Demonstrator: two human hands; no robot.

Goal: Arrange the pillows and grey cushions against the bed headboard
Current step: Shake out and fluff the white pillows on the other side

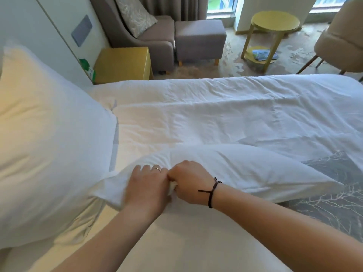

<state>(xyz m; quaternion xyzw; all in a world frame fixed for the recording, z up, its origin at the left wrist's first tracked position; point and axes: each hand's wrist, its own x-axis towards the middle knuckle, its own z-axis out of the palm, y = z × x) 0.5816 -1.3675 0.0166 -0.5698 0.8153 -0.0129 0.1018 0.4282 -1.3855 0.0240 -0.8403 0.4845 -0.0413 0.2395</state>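
Note:
A white pillow (245, 169) lies flat across the bed in front of me. My left hand (147, 185) and my right hand (189, 183) grip its near edge side by side, fingers closed on the pillowcase fabric. A second, larger white pillow (45, 138) leans upright at the left, against the wall end of the bed. A grey cushion (334, 193) with a pale branch pattern lies at the right, partly under the flat pillow.
The white duvet (235, 107) covers the bed. Beyond it stand a yellow bedside table (123, 63), a grey armchair (149, 38) with a patterned cushion, a grey footstool (199, 40), a round yellow side table (275, 24) and a beige chair (343, 44).

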